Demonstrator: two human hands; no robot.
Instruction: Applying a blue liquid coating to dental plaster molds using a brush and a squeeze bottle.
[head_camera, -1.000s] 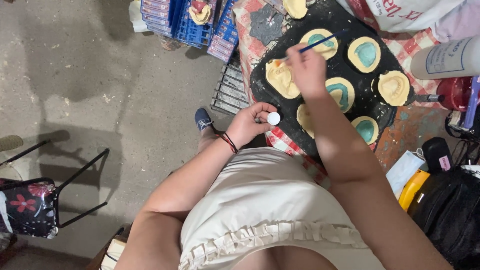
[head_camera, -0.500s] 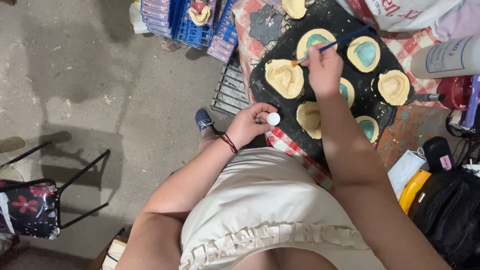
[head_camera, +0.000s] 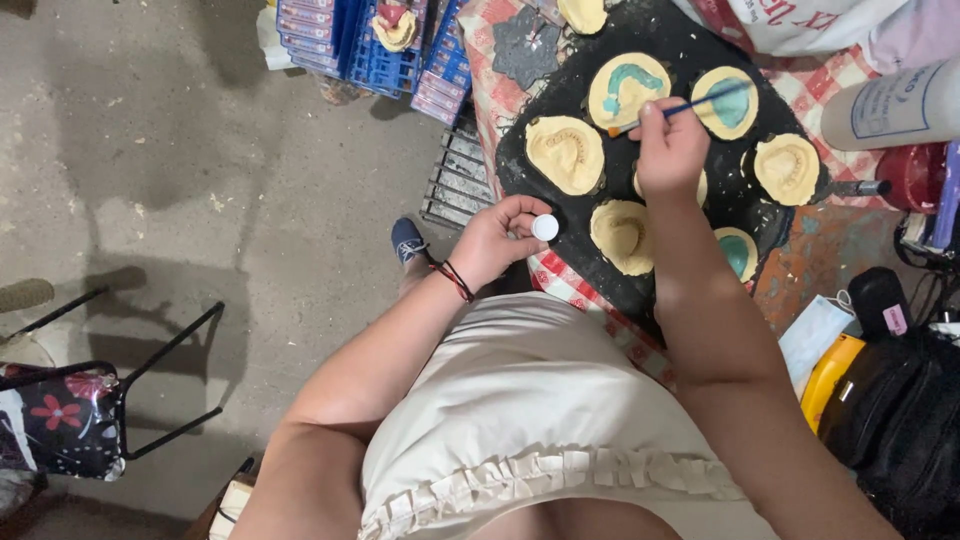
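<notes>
Up near the top of the black tray (head_camera: 520, 150), a thin blue-handled brush (head_camera: 680, 108) lies with its tip on a round cream-coloured clay piece (head_camera: 628, 88) that already carries a curl of teal paint. The right hand (head_camera: 670, 150) pinches the brush between fingers and thumb, closed round the handle low down, a grip that looks chosen for fine control of the tip. The left hand (head_camera: 500, 238) is curled round a small white cap or paint pot (head_camera: 545, 227), held just off the tray's near-left edge, probably so that colour is within easy reach of the brush; whether it is a cap or a pot I cannot tell.

Around the painted piece lie more clay rounds: a bare one (head_camera: 565, 153) to its left, one with teal in the middle (head_camera: 727, 102) to its right, another bare one (head_camera: 790, 168) further right, one below the right wrist (head_camera: 622, 236) and one with teal (head_camera: 738, 252) at the near-right edge. They are spread apart, likely so that wet paint does not touch.

The tray rests on a desk covered by a red checked cloth (head_camera: 485, 70). A white bottle (head_camera: 890, 103) lies on its side at the far right, blue crates (head_camera: 370, 45) stand on the concrete floor (head_camera: 200, 200), and a black folding chair (head_camera: 90, 410) stands at lower left.
</notes>
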